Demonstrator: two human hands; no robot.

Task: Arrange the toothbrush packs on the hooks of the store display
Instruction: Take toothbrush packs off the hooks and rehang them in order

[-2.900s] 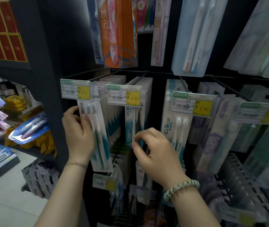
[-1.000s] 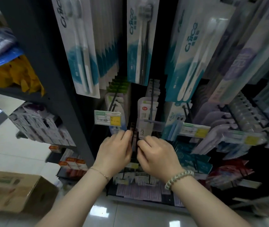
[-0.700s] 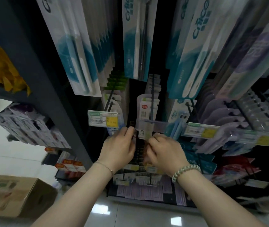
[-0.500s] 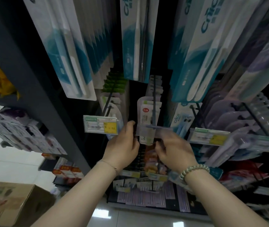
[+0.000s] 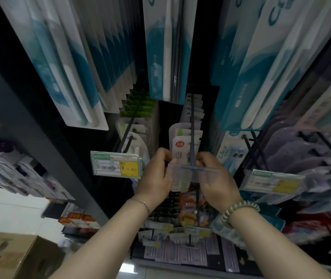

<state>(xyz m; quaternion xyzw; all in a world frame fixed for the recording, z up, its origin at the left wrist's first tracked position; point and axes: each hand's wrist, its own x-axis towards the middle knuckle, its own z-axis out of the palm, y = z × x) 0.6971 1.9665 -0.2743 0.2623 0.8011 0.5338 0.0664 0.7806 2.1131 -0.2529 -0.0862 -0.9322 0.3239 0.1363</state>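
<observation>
Two hands met at the centre of the frame, at the front end of a dark hook (image 5: 192, 137). The left hand (image 5: 156, 178) had its fingers (image 5: 163, 156) curled onto the left edge of a white toothbrush pack with a red round sticker (image 5: 180, 150), the front pack on that hook; the right hand (image 5: 216, 178) had its fingers (image 5: 202, 160) pinched at the hook just to the right of the pack, though whether they gripped the pack or the hook could not be told. A clear empty label holder (image 5: 186, 172) crossed in front of both hands at the hook's tip. More white packs (image 5: 194, 109) hung behind on the same hook. Left of centre sat a price tag with a yellow patch (image 5: 116, 167); another price tag (image 5: 273, 181) sat at right, blurred. Long teal-and-white toothbrush packs (image 5: 166, 47) hung across the top of the frame. Green-topped packs (image 5: 138, 103) hung on the hook to the left. A thin bracelet (image 5: 143, 204) was on the left wrist, a beaded bracelet (image 5: 239, 210) on the right. A cardboard box (image 5: 9, 256) sat on the floor at lower left.
</observation>
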